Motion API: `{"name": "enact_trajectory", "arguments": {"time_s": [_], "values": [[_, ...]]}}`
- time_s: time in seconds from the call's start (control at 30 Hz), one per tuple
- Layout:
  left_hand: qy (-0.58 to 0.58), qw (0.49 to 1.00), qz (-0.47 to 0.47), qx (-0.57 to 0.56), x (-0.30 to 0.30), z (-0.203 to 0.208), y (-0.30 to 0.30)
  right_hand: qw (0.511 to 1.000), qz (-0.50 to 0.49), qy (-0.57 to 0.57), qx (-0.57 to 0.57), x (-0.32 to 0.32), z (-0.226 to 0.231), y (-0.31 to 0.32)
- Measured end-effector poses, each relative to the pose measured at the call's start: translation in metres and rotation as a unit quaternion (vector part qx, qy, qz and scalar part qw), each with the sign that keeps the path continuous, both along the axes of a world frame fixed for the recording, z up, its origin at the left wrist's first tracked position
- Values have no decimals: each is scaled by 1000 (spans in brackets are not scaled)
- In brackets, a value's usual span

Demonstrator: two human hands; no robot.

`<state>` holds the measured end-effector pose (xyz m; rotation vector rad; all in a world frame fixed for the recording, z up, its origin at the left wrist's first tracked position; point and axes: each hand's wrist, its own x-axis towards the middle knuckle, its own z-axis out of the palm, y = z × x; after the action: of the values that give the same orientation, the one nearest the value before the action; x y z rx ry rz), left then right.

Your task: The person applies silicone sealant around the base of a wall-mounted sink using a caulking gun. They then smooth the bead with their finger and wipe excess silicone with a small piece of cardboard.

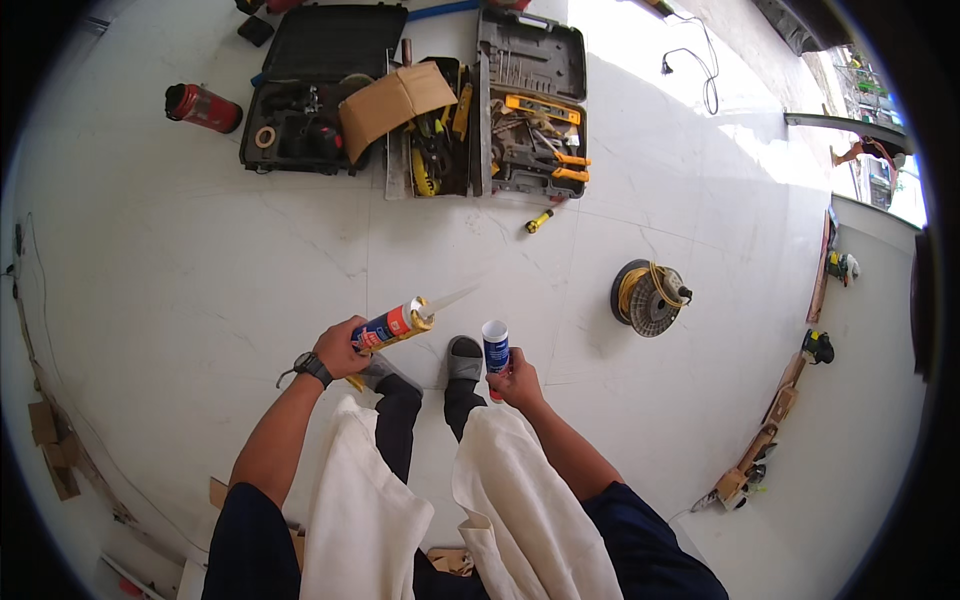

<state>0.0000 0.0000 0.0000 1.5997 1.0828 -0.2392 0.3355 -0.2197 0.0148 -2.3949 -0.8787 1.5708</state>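
Observation:
My left hand [342, 348] is closed around the rear of a blue, white and orange sealant cartridge [392, 325]. Yellow metal, which looks like a caulking gun's frame, runs along the cartridge's lower side and round its front. A long translucent nozzle [448, 300] points up and to the right. In my right hand [515, 380] is a second sealant cartridge [496, 347], blue and white, held nearly upright. Its white, hollow-looking end faces up, and my fingers cover its lower part. The two cartridges are apart, above my grey sandals [464, 360].
Ahead lie an open black tool case [300, 165], a bin of tools with a cardboard flap [400, 100], and another open case [530, 185]. A yellow flashlight [539, 221] and a cable reel [655, 300] stand nearer. A red cylinder [205, 108] lies far left.

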Motion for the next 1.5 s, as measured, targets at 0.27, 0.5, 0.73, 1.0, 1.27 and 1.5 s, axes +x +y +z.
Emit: {"name": "enact_trajectory", "arguments": {"time_s": [0.27, 0.5, 0.73, 1.0, 1.27, 1.5], "values": [[-17, 958, 286, 16, -130, 312, -17, 951, 120, 220, 182, -146, 220, 207], [-347, 733, 578, 96, -242, 489, -73, 803, 404, 316, 303, -345, 460, 300], [-543, 590, 532, 273, -346, 541, -129, 627, 558, 462, 287, -549, 576, 279], [-352, 452, 692, 439, -381, 556, -168, 490, 723, 470, 128, -683, 589, 266], [-95, 271, 846, 448, -426, 487, -230, 462, 818, 330, 91, -814, 521, 323], [115, 155, 939, 286, -411, 430, -359, 410, 886, 168, 139, -955, 480, 341]]}}
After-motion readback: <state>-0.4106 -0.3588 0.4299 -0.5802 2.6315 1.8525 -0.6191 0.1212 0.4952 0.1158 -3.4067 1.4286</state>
